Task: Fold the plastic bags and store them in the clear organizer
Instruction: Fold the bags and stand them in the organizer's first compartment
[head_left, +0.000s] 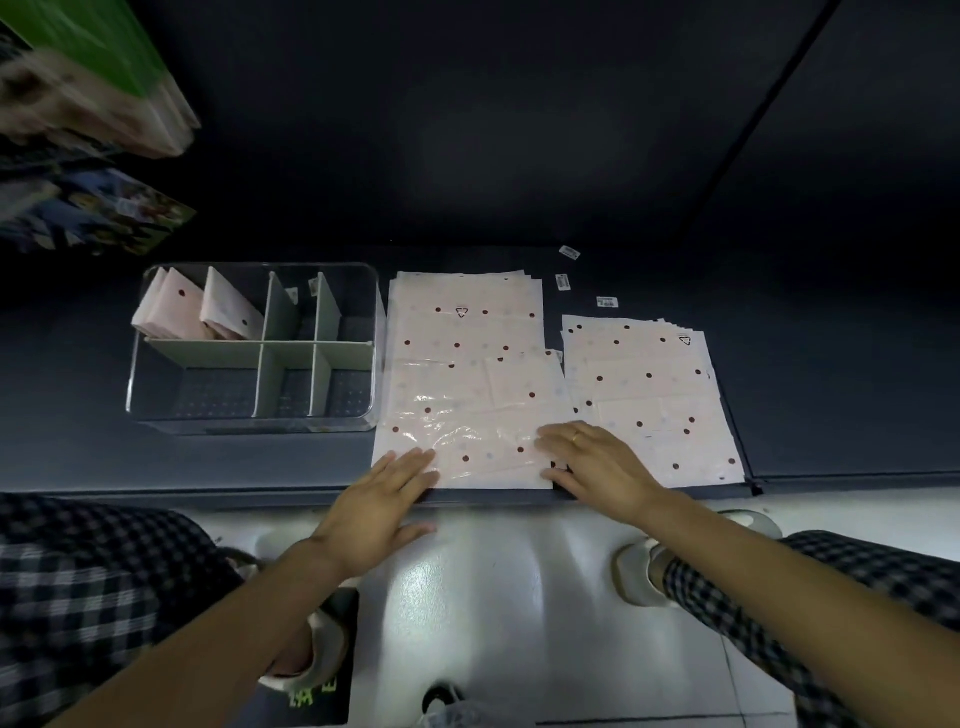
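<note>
Fingers of both hands lie straight and flat: the left hand (376, 506) presses the near-left corner, the right hand (597, 465) the near-right edge of the top pale pink dotted plastic bag (467, 395), probably smoothing it for folding. Folded bags (200, 312) already lean in the clear divided organizer (254, 348)'s far-left compartment. Second stack (649, 395) waits rightward; how many bags each holds is unclear.

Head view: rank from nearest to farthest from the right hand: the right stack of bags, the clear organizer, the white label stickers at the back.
From the right hand:
1. Right stack of bags, just beyond and right of the fingers.
2. White label stickers, at the back, behind both stacks.
3. Clear organizer, far left of the surface.
</note>
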